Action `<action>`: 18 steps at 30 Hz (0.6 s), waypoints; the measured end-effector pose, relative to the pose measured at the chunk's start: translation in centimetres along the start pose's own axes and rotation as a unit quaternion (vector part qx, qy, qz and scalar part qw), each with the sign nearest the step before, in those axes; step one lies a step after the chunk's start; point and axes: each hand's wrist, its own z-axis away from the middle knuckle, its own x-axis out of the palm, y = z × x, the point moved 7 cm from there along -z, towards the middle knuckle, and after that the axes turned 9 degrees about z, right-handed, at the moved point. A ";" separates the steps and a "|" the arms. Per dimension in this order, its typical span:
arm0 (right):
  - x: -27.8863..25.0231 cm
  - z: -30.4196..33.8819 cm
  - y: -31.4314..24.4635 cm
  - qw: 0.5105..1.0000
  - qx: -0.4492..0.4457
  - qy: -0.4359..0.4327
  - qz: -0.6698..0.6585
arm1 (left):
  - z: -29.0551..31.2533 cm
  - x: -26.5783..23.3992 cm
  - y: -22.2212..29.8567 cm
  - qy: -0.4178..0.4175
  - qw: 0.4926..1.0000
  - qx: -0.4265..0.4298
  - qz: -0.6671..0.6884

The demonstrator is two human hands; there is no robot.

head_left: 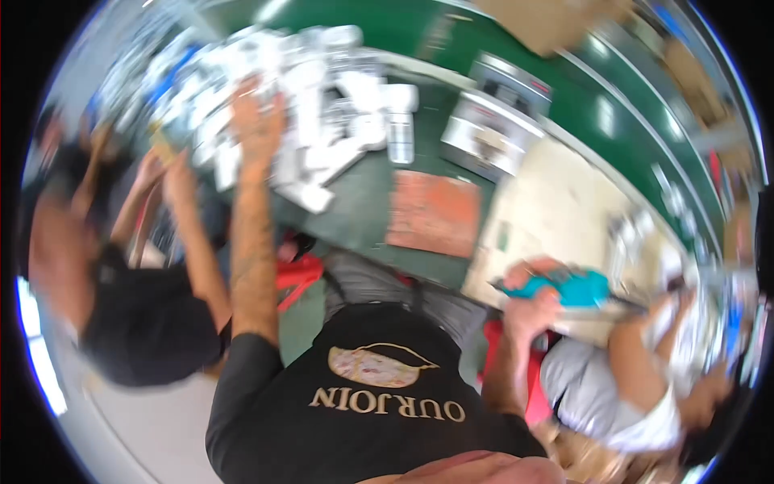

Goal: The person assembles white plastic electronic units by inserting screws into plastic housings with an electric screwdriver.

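My left hand (260, 125) reaches far out over a heap of white plastic-looking parts (310, 105). Its fingers look spread, though motion blurs them, and no held part can be made out. At the right, my right hand (532, 313) is closed around a teal handheld tool (576, 289). A thin dark tip shows at the tool's left end and a dark piece at its right end; its exact kind is unclear. Between the hands, a flat reddish-orange pad (434, 214) lies on the dark green table (363, 218).
A grey-and-white printed box (490, 133) stands beyond the pad. Pale board (556, 202) covers the table's right part. Co-workers sit close on both sides, one in black (153, 323) and one in light clothes (597, 395). Red stools (300, 276) flank me.
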 end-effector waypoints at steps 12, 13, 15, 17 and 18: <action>-3.3 1.0 -3.5 1.000 0.010 0.008 -0.002 | 3.0 22.2 56.2 -0.431 0.716 -0.110 0.538; -3.1 1.1 -4.1 1.000 0.010 0.008 0.001 | 3.6 23.7 58.7 -0.462 0.709 -0.108 0.521; -4.2 1.8 -4.5 0.995 0.056 0.034 0.081 | 4.6 26.0 63.3 -0.541 0.741 -0.086 0.388; -5.6 2.7 -4.7 0.994 0.046 0.048 0.082 | 5.4 27.1 65.9 -0.575 0.717 -0.083 0.385; -6.2 3.0 -4.9 0.992 0.049 0.053 0.102 | 5.8 28.2 66.3 -0.550 0.743 -0.087 0.372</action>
